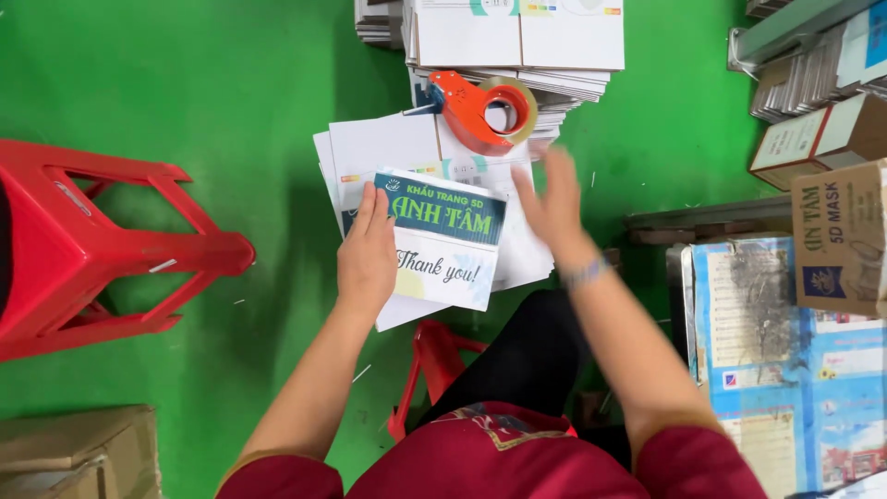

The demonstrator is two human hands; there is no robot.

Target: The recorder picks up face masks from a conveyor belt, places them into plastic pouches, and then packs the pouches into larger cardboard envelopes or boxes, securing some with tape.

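White-and-teal flat carton (pixel 442 242) atop white carton pile (pixel 383 148).

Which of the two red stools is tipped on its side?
The large red stool at the left edge, left of the left hand: it lies tipped, legs pointing sideways across the green floor. The other red stool is under the person, mostly hidden.
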